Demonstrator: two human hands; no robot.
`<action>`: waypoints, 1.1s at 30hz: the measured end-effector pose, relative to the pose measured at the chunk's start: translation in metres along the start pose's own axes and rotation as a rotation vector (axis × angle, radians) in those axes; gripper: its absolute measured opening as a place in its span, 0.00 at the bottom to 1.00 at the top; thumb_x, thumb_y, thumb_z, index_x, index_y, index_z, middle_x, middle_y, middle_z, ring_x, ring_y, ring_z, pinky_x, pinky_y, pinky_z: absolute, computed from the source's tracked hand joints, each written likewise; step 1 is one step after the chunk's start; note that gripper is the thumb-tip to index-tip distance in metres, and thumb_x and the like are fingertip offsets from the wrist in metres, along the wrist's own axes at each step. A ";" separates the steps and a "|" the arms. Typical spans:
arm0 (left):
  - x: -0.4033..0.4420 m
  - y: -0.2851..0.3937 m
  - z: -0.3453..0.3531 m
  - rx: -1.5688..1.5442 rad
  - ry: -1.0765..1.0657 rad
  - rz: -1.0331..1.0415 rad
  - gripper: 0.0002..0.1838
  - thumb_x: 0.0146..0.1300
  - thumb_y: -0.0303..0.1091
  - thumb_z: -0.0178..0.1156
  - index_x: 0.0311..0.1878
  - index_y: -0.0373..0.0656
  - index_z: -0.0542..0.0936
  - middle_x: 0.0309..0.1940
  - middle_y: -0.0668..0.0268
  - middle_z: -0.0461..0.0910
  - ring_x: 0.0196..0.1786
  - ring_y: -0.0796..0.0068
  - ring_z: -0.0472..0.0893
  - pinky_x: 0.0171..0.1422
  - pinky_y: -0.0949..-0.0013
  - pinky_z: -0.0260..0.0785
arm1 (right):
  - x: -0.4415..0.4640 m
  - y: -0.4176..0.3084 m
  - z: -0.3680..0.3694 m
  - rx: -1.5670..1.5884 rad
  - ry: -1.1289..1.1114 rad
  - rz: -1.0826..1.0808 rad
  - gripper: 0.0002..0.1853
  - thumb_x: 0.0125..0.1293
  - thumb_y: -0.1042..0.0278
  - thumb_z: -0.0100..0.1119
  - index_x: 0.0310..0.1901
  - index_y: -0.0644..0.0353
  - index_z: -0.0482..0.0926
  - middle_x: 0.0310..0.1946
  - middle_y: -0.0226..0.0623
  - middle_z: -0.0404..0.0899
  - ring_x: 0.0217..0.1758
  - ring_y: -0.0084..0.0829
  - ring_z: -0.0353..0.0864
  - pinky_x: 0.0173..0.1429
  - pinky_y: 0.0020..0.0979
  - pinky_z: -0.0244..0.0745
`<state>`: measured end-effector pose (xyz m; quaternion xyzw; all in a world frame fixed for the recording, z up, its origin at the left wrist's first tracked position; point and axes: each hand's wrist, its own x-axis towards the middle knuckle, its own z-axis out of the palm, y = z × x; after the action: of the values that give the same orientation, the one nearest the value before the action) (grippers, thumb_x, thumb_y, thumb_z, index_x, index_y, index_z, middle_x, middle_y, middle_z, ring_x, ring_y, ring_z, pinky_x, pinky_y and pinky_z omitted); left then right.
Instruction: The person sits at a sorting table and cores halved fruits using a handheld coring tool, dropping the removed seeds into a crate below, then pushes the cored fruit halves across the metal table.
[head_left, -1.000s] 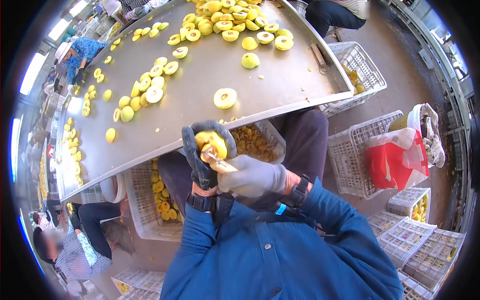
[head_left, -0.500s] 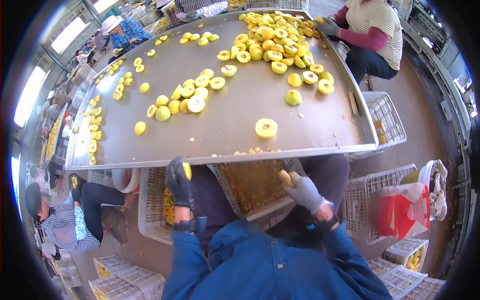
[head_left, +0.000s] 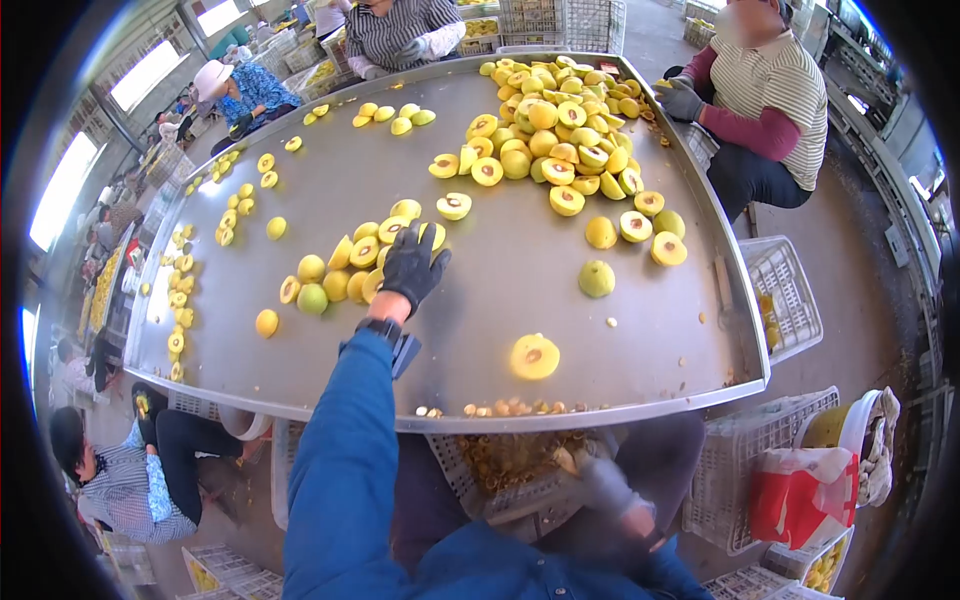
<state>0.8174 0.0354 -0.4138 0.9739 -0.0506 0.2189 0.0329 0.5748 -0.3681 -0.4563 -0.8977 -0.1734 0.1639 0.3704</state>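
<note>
My left hand (head_left: 415,268), in a black glove, reaches over the metal table with its fingers apart. It touches or hovers just above a cluster of halved yellow peaches (head_left: 365,252); the exact contact is hidden under the palm. Below the table's near edge, my right hand (head_left: 606,486) wears a grey glove and is smeared by motion. Its fingers are closed round a tan, wooden-looking handle (head_left: 567,460), whose working end I cannot make out. Beneath that hand is a crate (head_left: 462,478) holding brown pits and scraps. One peach half (head_left: 535,357) lies cut side up near the table's front.
A large pile of peach halves (head_left: 560,120) covers the far right of the raised-rim table (head_left: 480,330). A wooden-handled tool (head_left: 723,284) lies by the right rim. Crates (head_left: 745,480) and a red bag (head_left: 800,495) stand at right. Co-workers sit around the table.
My left hand has risen from below the table edge, where it held a yellow piece, and stretched forward over the peach halves. The piece is no longer seen in it. My right hand has moved slightly lower.
</note>
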 end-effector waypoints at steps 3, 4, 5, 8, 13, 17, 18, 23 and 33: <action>0.019 0.002 0.031 0.042 -0.157 -0.138 0.26 0.67 0.48 0.60 0.63 0.46 0.75 0.65 0.46 0.70 0.69 0.44 0.68 0.73 0.47 0.59 | -0.001 0.008 0.006 -0.052 -0.018 0.002 0.17 0.67 0.51 0.62 0.35 0.60 0.79 0.23 0.55 0.80 0.28 0.56 0.81 0.34 0.51 0.76; 0.016 0.000 0.042 0.052 -0.135 -0.125 0.24 0.67 0.48 0.59 0.62 0.46 0.76 0.64 0.47 0.71 0.68 0.43 0.68 0.72 0.47 0.60 | 0.000 0.007 0.004 -0.061 -0.042 0.015 0.17 0.67 0.51 0.63 0.35 0.60 0.79 0.24 0.55 0.80 0.28 0.56 0.82 0.34 0.51 0.76; 0.010 -0.002 0.051 0.064 -0.114 -0.109 0.23 0.67 0.49 0.58 0.60 0.47 0.78 0.63 0.48 0.72 0.68 0.43 0.68 0.72 0.46 0.60 | 0.000 0.003 0.001 -0.067 -0.065 0.030 0.17 0.67 0.52 0.63 0.35 0.60 0.79 0.24 0.54 0.80 0.28 0.56 0.82 0.33 0.50 0.76; -0.024 0.009 0.035 -0.179 -0.179 -0.061 0.18 0.68 0.45 0.57 0.56 0.47 0.80 0.58 0.50 0.75 0.68 0.46 0.68 0.72 0.46 0.58 | 0.001 -0.003 -0.002 -0.023 -0.097 -0.023 0.16 0.67 0.54 0.64 0.39 0.61 0.78 0.25 0.54 0.81 0.29 0.54 0.83 0.34 0.47 0.76; -0.099 0.064 -0.065 -0.705 -0.278 -0.038 0.13 0.60 0.34 0.66 0.48 0.46 0.83 0.56 0.57 0.77 0.59 0.55 0.78 0.63 0.55 0.71 | 0.017 -0.047 -0.027 0.577 0.088 0.007 0.19 0.67 0.59 0.64 0.51 0.65 0.77 0.28 0.53 0.80 0.31 0.38 0.83 0.40 0.37 0.78; -0.145 0.130 -0.158 -0.921 -0.277 0.146 0.17 0.57 0.24 0.67 0.51 0.45 0.84 0.65 0.55 0.74 0.66 0.57 0.75 0.71 0.60 0.68 | 0.033 -0.101 -0.030 0.922 0.131 0.104 0.24 0.67 0.61 0.63 0.57 0.72 0.74 0.36 0.44 0.83 0.40 0.28 0.82 0.48 0.30 0.76; -0.155 0.141 -0.172 -0.957 -0.278 0.222 0.19 0.59 0.26 0.67 0.55 0.44 0.82 0.67 0.53 0.72 0.67 0.57 0.74 0.72 0.60 0.66 | 0.033 -0.112 -0.027 0.993 0.091 0.118 0.25 0.67 0.61 0.63 0.58 0.73 0.73 0.39 0.42 0.83 0.42 0.27 0.81 0.49 0.29 0.76; -0.204 0.198 -0.193 -1.315 0.042 -0.290 0.27 0.70 0.37 0.58 0.69 0.36 0.70 0.66 0.52 0.72 0.67 0.62 0.73 0.74 0.61 0.61 | 0.007 -0.162 -0.033 1.242 -0.086 0.196 0.25 0.67 0.60 0.63 0.58 0.70 0.75 0.43 0.38 0.82 0.47 0.25 0.79 0.52 0.29 0.74; -0.213 0.222 -0.185 -1.462 0.186 -0.545 0.34 0.79 0.55 0.40 0.71 0.34 0.63 0.49 0.58 0.79 0.52 0.66 0.80 0.58 0.63 0.77 | -0.021 -0.123 -0.003 -0.075 0.291 -0.432 0.19 0.63 0.66 0.64 0.56 0.45 0.77 0.34 0.34 0.77 0.26 0.39 0.82 0.27 0.38 0.75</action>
<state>0.5225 -0.1515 -0.3293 0.6609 0.0619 0.1949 0.7221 0.5343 -0.2968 -0.3620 -0.8671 -0.3118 -0.0562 0.3844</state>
